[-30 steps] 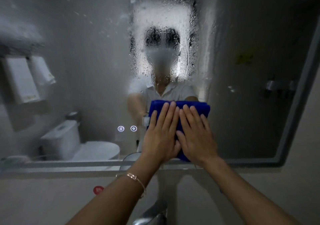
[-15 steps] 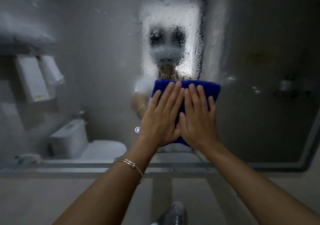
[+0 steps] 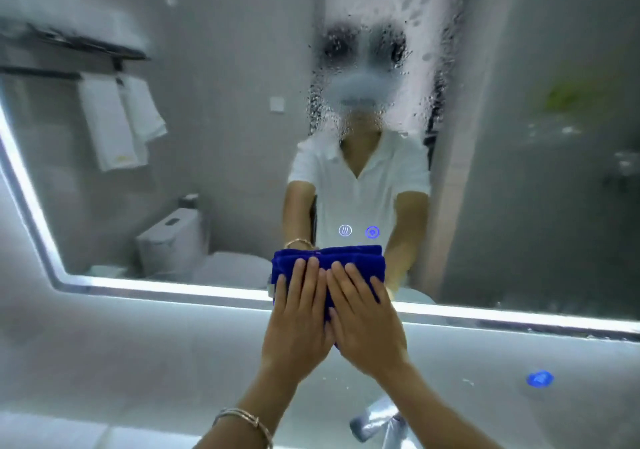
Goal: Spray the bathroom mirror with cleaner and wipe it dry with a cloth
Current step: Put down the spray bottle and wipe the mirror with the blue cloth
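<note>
A thick, deep-blue folded cloth (image 3: pixel 329 260) lies flat against the bathroom mirror (image 3: pixel 225 119) at its bottom edge, overlapping the glowing white strip (image 3: pixel 173 289) of the frame. 2 hands press on it side by side and touch each other: the left hand (image 3: pixel 298 324) and the right hand (image 3: pixel 367 327), both with fingers straight and palms flat. Higher up, a patch of droplets (image 3: pixel 433 50) blurs the glass. 2 small lit icons (image 3: pixel 345 230) sit just above the cloth. A bracelet (image 3: pixel 242 421) circles the left wrist.
</note>
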{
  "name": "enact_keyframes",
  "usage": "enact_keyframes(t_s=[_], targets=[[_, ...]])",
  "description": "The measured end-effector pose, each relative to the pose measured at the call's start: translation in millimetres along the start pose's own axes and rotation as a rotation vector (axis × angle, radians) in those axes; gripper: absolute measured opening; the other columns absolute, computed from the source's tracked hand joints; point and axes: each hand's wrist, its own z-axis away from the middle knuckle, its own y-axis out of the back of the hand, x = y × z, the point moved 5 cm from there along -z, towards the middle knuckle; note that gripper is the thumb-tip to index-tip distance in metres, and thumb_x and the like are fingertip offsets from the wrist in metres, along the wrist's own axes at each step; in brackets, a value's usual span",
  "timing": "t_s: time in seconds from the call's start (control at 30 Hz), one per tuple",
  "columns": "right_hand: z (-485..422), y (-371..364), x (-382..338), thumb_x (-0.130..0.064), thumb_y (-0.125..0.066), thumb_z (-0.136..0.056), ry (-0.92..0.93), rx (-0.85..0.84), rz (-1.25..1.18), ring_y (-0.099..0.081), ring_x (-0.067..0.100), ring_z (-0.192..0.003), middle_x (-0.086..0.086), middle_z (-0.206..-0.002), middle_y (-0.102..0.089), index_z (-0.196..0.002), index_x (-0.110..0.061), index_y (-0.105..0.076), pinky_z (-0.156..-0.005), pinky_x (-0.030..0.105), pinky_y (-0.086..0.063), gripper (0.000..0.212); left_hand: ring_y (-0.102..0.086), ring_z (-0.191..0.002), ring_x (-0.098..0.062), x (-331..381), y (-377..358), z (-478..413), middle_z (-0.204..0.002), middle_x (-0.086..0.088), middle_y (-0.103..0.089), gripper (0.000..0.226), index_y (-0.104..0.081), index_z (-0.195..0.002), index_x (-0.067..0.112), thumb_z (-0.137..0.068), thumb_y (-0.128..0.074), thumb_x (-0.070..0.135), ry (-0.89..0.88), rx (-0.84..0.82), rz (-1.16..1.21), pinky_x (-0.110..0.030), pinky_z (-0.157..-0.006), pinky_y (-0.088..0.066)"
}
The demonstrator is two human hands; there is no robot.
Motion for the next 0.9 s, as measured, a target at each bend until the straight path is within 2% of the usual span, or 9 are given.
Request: enact_keyframes(t_s=[0.17,0.23,0.3,0.4,0.47,0.57,0.63,0.77,0.9], targets=[[26.3,1.2,22.2,-0.025,-0.027,-0.097,-0.04,-0.074,-0.039,-0.028,0.024,-0.139,0.009,-0.149,-0.03,-0.146,-0.007,-0.023,-0.115,0.04,-0.013,0.052,0.005,-0.143,-0.04,28.9,4.8,-0.2,-0.151,-0.021,-0.016,0.08,0.0,-0.148,-0.003,-0.086,-0.037,0.031,-0.101,-0.052,0.009,-0.056,-0.114,-0.014],[41.3,4.2,41.5,-0.024,-0.014,-0.102,-0.066,-0.09,-0.029,-0.027,0.025,-0.139,0.011,-0.147,-0.035,-0.145,-0.006,-0.023,-0.115,0.041,-0.014,0.048,0.005,-0.143,-0.039,51.1,6.4,-6.0,-0.151,-0.018,-0.019,0.078,-0.003,-0.148,-0.003,-0.086,-0.037,0.03,-0.153,-0.081,0.026,-0.055,-0.114,-0.012],[46.1,13.0,67.8,-0.025,-0.01,-0.103,-0.101,-0.083,-0.038,-0.028,0.026,-0.139,0.011,-0.146,-0.038,-0.144,-0.005,-0.025,-0.114,0.041,-0.016,0.048,0.002,-0.144,-0.038,73.2,7.5,-19.6,-0.152,-0.018,-0.019,0.073,-0.013,-0.148,-0.001,-0.087,-0.039,0.029,-0.166,-0.107,0.038,-0.053,-0.115,-0.007],[34.8,30.6,107.4,-0.025,-0.011,-0.103,-0.143,-0.048,-0.034,-0.012,0.024,-0.146,0.011,-0.15,-0.03,-0.146,-0.005,-0.02,-0.116,0.041,-0.014,0.049,-0.007,-0.144,-0.033,95.8,26.9,-59.7,-0.152,-0.017,-0.027,0.067,-0.022,-0.145,0.002,-0.086,-0.038,0.029,-0.135,-0.05,0.148,-0.05,-0.116,-0.011],[15.5,47.2,130.4,-0.025,-0.013,-0.103,-0.177,0.01,-0.02,-0.006,0.023,-0.147,0.011,-0.153,-0.024,-0.147,-0.006,-0.014,-0.117,0.041,-0.011,0.048,-0.012,-0.144,-0.027,100.2,49.4,-97.0,-0.153,-0.013,-0.023,0.067,-0.02,-0.146,0.006,-0.087,-0.038,0.031,-0.117,0.022,0.207,-0.048,-0.117,-0.014],[-29.7,76.3,154.2,-0.024,-0.025,-0.098,-0.275,0.096,-0.039,-0.019,0.026,-0.143,0.01,-0.152,-0.024,-0.146,-0.005,-0.015,-0.115,0.041,-0.011,0.053,-0.008,-0.145,-0.025,89.5,76.8,-150.3,-0.155,-0.01,-0.008,0.066,-0.012,-0.148,0.007,-0.093,-0.035,0.034,-0.106,0.075,0.198,-0.045,-0.117,-0.009],[-49.9,86.6,155.9,-0.024,-0.028,-0.097,-0.319,0.139,-0.067,-0.022,0.026,-0.142,0.009,-0.153,-0.024,-0.147,-0.005,-0.017,-0.115,0.042,-0.012,0.055,-0.008,-0.145,-0.026,79.4,85.9,-167.1,-0.156,-0.012,-0.01,0.065,-0.011,-0.148,0.006,-0.094,-0.033,0.035,-0.112,0.096,0.173,-0.045,-0.118,-0.008],[-40.1,72.4,135.7,-0.025,-0.03,-0.097,-0.269,0.163,-0.046,-0.017,0.026,-0.144,0.009,-0.153,-0.019,-0.147,-0.006,-0.018,-0.116,0.047,-0.017,0.055,-0.003,-0.146,-0.028,69.6,67.1,-141.4,-0.156,-0.014,-0.006,0.071,-0.013,-0.149,0.006,-0.095,-0.041,0.04,-0.097,0.1,0.155,-0.047,-0.118,-0.009],[14.7,29.2,97.5,-0.028,-0.038,-0.089,-0.106,0.039,-0.01,-0.019,0.026,-0.143,0.01,-0.148,-0.037,-0.144,-0.006,-0.024,-0.114,0.044,-0.017,0.061,0.0,-0.146,-0.03,75.3,21.7,-66.7,-0.154,-0.016,-0.018,0.073,-0.019,-0.147,0.005,-0.087,-0.044,0.038,-0.097,0.029,0.139,-0.047,-0.117,-0.008]])
